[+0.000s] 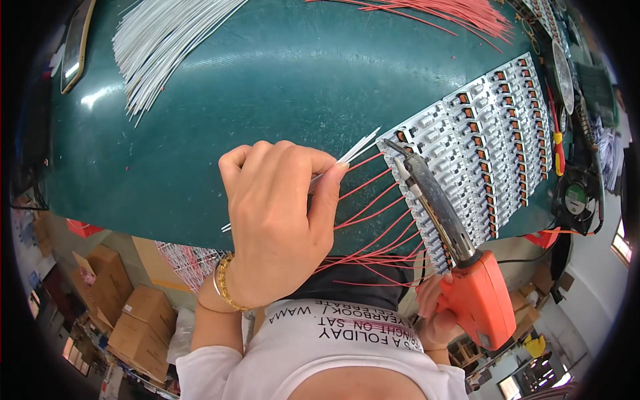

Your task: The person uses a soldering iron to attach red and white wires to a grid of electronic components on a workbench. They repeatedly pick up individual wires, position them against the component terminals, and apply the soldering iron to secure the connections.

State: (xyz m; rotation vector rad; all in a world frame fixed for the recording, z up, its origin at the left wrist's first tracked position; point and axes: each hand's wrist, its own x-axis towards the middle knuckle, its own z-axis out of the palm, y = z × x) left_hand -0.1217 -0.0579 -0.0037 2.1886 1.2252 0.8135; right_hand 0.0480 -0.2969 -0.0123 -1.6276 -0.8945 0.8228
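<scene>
My left hand (277, 210) is closed around a small bunch of white wires (361, 146), pinched between thumb and forefinger. Their tips point right, to the near corner of a panel of small circuit boards (480, 143) with rows of orange-brown parts. Several red wires (373, 212) run from the panel's left edge toward my lap, passing beneath the left hand. Lower right, my right hand (438, 312) grips an orange soldering gun (481, 300), partly hiding the fingers. The gun's dark barrel reaches over the panel, its tip by the corner near the white wire ends.
A large bundle of white wires (170, 47) lies at the far left of the green table (227, 100), and a pile of red wires (453, 17) at the far right. A phone (77, 47), a screwdriver (559, 153) and a small black fan (575, 199) sit near the edges.
</scene>
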